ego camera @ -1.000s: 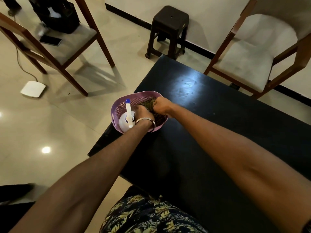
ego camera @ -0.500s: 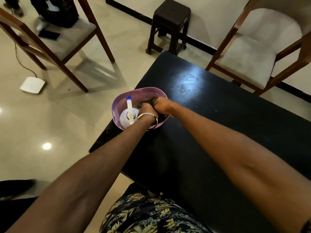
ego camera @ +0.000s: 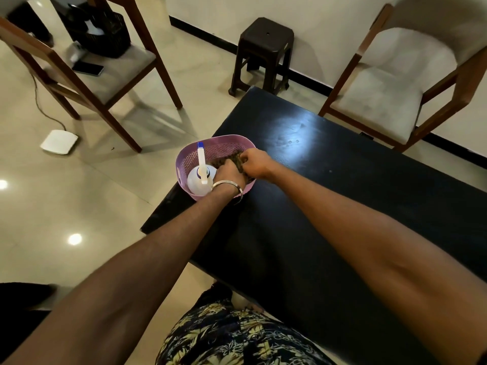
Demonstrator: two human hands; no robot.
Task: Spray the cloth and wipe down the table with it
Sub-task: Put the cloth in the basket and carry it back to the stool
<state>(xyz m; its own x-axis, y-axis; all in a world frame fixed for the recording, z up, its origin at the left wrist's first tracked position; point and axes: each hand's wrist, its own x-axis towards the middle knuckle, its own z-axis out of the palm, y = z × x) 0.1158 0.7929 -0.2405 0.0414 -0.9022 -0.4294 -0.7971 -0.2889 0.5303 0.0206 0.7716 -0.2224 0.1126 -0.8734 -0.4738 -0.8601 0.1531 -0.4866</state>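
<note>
We see a glossy cream tiled floor (ego camera: 110, 196), two cushioned wooden chairs (ego camera: 379, 106), a dark plastic stool (ego camera: 264, 35), and a white wall (ego camera: 303, 30).

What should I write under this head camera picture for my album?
Both hands, left hand and right hand, grip the dark cloth inside the purple basket beside the spray bottle.

Black table (ego camera: 355, 206), purple basket (ego camera: 184, 164) atop.

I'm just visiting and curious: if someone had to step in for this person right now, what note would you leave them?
Left hand: in the purple basket, grip on the dark cloth.
Right hand: also grips the cloth.
Spray bottle: upright in the basket, untouched, left of the hands.
Basket sits at the black table corner.
Done: nothing sprayed or wiped, as far as shows.
Left: lift cloth out, spray it, wipe the table.
</note>
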